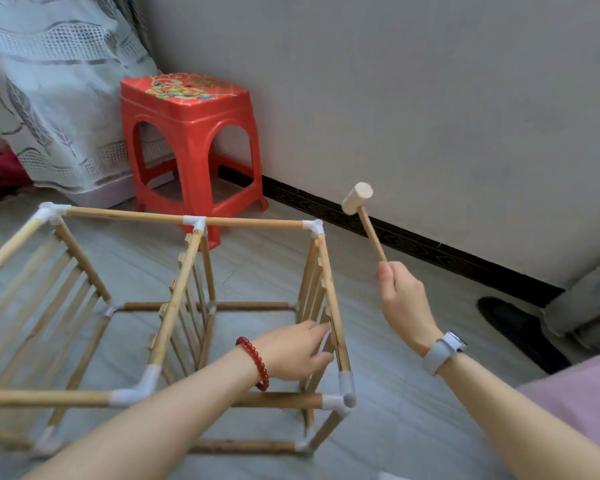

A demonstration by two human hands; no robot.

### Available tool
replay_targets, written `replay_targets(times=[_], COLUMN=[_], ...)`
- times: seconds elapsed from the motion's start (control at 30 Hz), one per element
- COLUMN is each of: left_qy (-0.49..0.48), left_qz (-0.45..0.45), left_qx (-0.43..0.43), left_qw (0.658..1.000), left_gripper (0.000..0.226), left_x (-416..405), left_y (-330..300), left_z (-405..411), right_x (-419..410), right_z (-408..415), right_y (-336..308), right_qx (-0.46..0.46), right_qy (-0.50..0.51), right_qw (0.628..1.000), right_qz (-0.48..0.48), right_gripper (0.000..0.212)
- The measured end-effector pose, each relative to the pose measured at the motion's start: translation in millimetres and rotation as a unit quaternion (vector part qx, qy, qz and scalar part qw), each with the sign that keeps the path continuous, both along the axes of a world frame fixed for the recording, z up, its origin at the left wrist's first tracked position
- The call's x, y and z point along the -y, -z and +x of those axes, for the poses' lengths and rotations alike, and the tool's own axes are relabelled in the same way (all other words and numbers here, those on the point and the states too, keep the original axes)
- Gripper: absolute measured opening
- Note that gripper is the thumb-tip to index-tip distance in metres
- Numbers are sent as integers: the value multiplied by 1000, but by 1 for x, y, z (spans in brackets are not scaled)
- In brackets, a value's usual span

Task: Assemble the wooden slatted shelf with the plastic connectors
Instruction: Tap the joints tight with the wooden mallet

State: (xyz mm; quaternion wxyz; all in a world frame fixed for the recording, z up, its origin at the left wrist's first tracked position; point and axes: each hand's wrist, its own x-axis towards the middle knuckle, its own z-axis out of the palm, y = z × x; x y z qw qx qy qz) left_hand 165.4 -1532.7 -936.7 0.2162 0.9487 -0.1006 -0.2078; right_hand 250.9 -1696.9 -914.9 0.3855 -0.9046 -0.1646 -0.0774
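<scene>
Gripping the small wooden mallet (358,198) by its handle, my right hand (404,299) holds it raised above the shelf frame (194,306) on the floor. My left hand (293,351) lies with straight fingers against the right-end slats (317,289), near a white connector (345,393).

Grey floor (413,393) — carries shelf frame (194,306), red stool (187,133), perhaps black shoe (520,330).

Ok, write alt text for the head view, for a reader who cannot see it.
A right hand raises a small wooden mallet while the left hand steadies the slatted end panel of a wooden shelf frame joined by white plastic connectors. A red plastic stool stands behind.
</scene>
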Motion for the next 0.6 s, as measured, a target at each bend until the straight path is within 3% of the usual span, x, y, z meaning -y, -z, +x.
replay_targets(times=[0.07, 0.13, 0.2, 0.27, 0.3, 0.43, 0.6], left_qy=[17, 25, 28, 11, -5, -106, -186], left_qz=[-10, 15, 62, 83, 92, 88, 89], left_qx=[-42, -76, -74, -40, -11, 118, 175], left_qw=[999, 997, 995, 996, 996, 983, 963], left_gripper=[72, 76, 55, 37, 34, 30, 29], left_x=[11, 11, 10, 12, 17, 34, 47], left_y=[3, 7, 12, 19, 23, 37, 48], left_z=[-17, -33, -45, -49, -51, -37, 12], right_x=[15, 31, 50, 67, 75, 84, 91], right_z=[-23, -52, -77, -85, -89, -88, -75], right_y=[-12, -4, 17, 32, 32, 9, -30], right_qx=[52, 14, -75, -117, -123, -67, 31], right_qy=[11, -2, -31, -54, -48, 4, 40], right_qw=[996, 995, 997, 980, 977, 993, 994], right_qz=[76, 95, -14, -150, -170, -97, -93], right_gripper=[23, 22, 26, 28, 28, 27, 28])
